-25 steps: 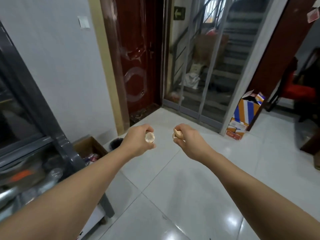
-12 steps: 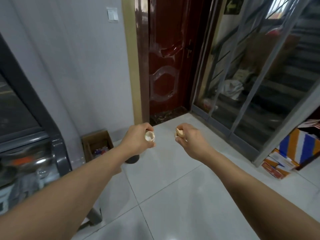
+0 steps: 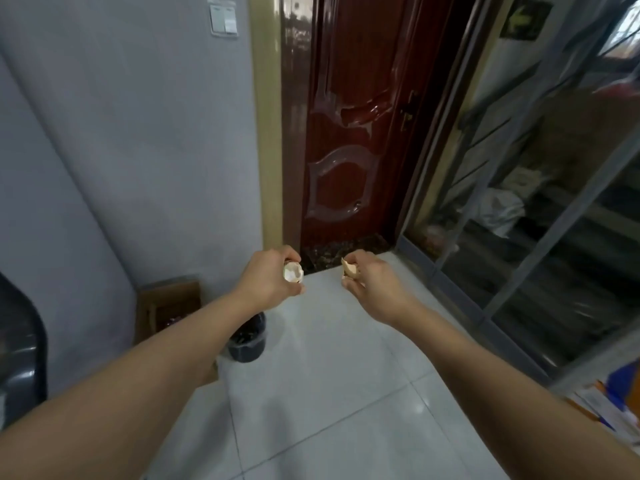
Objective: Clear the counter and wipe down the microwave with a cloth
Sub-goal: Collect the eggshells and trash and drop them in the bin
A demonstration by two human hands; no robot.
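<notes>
Left hand [image 3: 268, 277]: fingers curled round an eggshell half [image 3: 293, 272].
Right hand [image 3: 372, 284]: pinching a second shell piece [image 3: 349, 268].
Black bin [image 3: 247, 341]: on the floor, near left, below the left forearm.
Progress: likely early, shells not yet binned; counter, microwave and cloth out of view.

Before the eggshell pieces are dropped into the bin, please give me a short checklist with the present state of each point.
1. Left hand holds an eggshell half: ok.
2. Right hand holds the other eggshell piece: ok.
3. Black bin in sight, by the wall: ok.
4. Bin mouth unobstructed: cannot tell, the left forearm covers part of it.
5. Hands above the bin: not ok, both are beyond it, over the floor tiles.
</notes>
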